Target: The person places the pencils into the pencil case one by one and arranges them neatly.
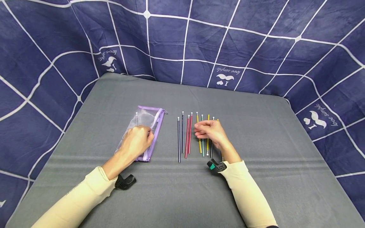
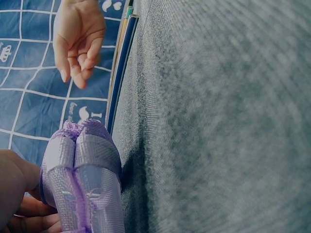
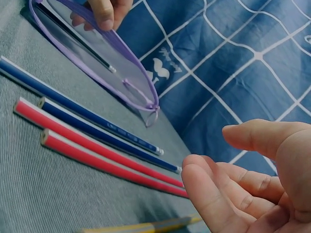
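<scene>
Right now, the left hand (image 1: 136,139) is pinching the rim of the purple-edged mesh pouch (image 1: 157,133), inside which a dark pencil (image 3: 80,40) is lying; the right hand (image 1: 212,131) is hovering over the loose pencils (image 1: 182,133), its fingers released, the thumb standing apart from the fingertips and nothing being grasped. If, as it appears, one pencil is being singled out, coming straight down and pinching it near its middle is probably serving best, as the two red pencils (image 1: 187,137) are lying close together and a wide grip is likely disturbing both. One yellow pencil (image 1: 208,144) is pointing its eraser (image 1: 207,153) towards the person, so it is perhaps needing a turn if the ends are to match. A firm left pinch is likely helping the pouch's mouth to gape. Beneath all this, the table (image 1: 171,193) is wearing a grey, faintly creased cloth, the pouch lying left of the pencil row; behind and at both sides, blue drapery (image 1: 171,38) is hanging in folds, showing white grid lines, lettering and moustache shapes
</scene>
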Demonstrator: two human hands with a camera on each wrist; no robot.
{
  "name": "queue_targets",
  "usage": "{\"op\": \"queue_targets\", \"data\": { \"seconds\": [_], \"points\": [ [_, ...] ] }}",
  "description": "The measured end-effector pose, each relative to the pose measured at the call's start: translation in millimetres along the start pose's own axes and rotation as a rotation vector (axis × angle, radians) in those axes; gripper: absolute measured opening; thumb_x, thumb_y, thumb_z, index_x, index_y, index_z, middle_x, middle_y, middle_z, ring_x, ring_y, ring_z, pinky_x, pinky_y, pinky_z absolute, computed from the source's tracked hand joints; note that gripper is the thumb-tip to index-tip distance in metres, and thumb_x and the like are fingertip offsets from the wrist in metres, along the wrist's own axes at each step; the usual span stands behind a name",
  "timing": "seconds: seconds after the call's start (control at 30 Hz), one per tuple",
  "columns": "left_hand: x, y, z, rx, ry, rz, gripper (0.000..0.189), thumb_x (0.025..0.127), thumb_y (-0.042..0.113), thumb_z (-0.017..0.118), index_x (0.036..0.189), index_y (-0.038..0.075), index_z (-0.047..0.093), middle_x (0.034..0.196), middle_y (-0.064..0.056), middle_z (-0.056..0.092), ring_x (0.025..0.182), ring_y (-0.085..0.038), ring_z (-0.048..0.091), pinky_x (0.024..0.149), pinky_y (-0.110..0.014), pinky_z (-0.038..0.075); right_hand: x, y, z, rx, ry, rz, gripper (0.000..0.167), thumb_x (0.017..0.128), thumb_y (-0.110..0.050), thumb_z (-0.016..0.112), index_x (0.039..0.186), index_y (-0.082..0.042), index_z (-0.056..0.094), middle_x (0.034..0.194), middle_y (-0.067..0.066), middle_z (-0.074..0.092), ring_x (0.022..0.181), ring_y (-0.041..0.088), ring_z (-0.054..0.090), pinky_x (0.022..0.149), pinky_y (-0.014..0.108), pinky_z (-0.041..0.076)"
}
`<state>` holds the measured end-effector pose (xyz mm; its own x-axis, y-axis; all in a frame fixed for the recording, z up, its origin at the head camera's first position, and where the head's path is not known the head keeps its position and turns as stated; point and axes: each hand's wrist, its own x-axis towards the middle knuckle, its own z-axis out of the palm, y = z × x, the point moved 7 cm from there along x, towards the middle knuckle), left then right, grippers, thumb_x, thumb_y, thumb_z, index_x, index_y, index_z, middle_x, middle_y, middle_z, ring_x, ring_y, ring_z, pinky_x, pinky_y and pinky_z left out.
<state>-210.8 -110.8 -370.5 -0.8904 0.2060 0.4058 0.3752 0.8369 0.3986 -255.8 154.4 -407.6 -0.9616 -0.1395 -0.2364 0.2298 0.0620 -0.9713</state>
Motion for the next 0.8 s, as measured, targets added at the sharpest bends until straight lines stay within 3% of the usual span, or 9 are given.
{"op": "queue_targets", "data": {
  "seconds": [0.8],
  "points": [
    [0.2, -0.5, 0.2, -0.009, -0.008, -0.013, 0.033, 0.083, 0.006, 0.06, 0.054, 0.013, 0.046, 0.059, -0.005, 0.049, 0.051, -0.027, 0.047, 0.048, -0.049, 0.045, 3.5, 3, -58, 0.008, 0.149, -0.013, 0.028, 0.088, 0.005, 0.065, 0.112, 0.017, 0.058, 0.075, 0.008, 0.07, 0.062, 0.013, 0.069, 0.062, 0.026, 0.057]
  ]
}}
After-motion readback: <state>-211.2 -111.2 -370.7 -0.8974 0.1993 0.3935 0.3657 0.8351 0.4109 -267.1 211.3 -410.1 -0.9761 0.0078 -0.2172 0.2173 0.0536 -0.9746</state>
